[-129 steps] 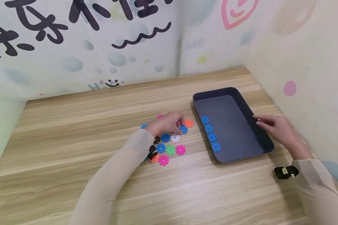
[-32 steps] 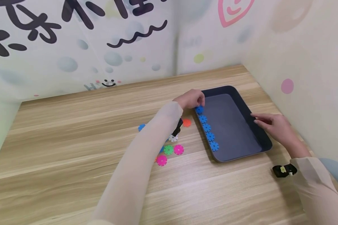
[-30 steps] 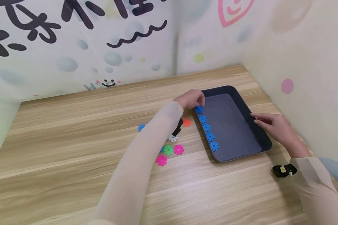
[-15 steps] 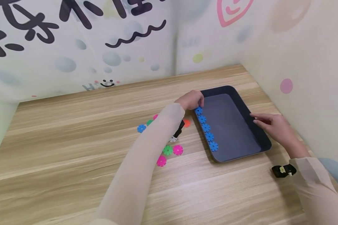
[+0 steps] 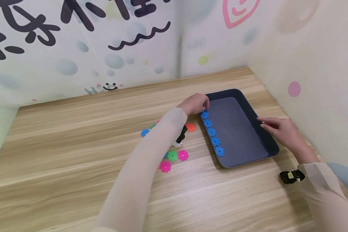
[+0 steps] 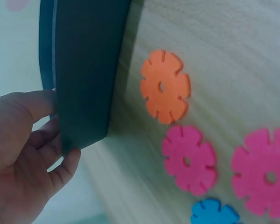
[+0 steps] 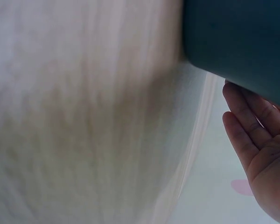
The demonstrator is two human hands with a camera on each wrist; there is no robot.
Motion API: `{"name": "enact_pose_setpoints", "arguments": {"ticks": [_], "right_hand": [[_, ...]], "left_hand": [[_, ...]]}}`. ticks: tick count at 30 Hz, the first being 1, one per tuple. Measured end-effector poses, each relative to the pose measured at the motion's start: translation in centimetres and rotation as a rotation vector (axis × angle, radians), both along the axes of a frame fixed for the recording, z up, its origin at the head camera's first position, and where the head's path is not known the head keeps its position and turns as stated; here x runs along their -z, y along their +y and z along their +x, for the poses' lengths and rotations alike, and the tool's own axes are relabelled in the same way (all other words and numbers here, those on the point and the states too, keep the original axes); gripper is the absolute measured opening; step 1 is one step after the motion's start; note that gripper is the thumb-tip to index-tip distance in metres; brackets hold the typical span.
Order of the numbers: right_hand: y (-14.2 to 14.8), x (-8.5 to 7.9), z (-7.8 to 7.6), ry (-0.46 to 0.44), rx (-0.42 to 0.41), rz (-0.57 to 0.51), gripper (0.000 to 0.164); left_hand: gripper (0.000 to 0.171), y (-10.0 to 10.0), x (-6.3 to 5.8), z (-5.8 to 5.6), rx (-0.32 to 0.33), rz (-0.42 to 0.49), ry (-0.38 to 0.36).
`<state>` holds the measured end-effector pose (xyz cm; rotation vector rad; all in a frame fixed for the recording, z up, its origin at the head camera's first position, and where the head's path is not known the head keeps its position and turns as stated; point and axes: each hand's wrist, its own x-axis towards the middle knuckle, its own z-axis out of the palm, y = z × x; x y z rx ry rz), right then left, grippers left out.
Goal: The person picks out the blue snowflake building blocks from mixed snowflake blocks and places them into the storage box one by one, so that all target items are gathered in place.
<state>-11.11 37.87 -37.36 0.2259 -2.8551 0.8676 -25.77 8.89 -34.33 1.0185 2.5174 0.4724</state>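
My left hand (image 5: pixel 195 103) reaches over the far left corner of a dark, rectangular baking tray (image 5: pixel 239 129). Its curled fingertips sit right at the far edge of a blue notched plastic disc (image 5: pixel 204 114), the farthest in a row of several blue discs (image 5: pixel 211 132) along the tray's left wall. In the left wrist view, the thumb of that hand (image 6: pixel 18 144) crosses the rim; the tips are hidden behind the wall, so I cannot tell if they pinch the disc. My right hand (image 5: pixel 287 132) holds the right rim between thumb and index finger, other fingers extended below.
Left of the tray lie loose notched discs, among them orange (image 5: pixel 191 127), pink (image 5: pixel 183 155), green (image 5: pixel 172 156) and white (image 5: pixel 177 144); the left sleeve (image 5: pixel 150 154) covers part of the group. Printed walls stand behind and to the right of the wooden table (image 5: pixel 75 145).
My left hand has moved from the loose discs to the tray's far left corner, adding a fifth blue disc to the row. That disc has since shifted slightly nearer its neighbour. The right hand stays put.
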Motion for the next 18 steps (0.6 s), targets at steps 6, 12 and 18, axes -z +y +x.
{"name": "enact_pose_setpoints", "arguments": {"ticks": [6, 12, 18], "right_hand": [[-0.2, -0.2, 0.0, 0.004, -0.008, -0.001, 0.027], [-0.3, -0.3, 0.0, 0.011, -0.007, 0.005, 0.026], [-0.4, -0.3, 0.2, 0.009, -0.012, 0.012, 0.026]], "left_hand": [[0.021, -1.2, -0.7, 0.1, -0.006, 0.112, 0.002], [0.020, -2.6, -1.6, 0.3, 0.004, 0.234, 0.029], [0.018, -4.5, -2.4, 0.8, 0.005, 0.275, 0.028]]}}
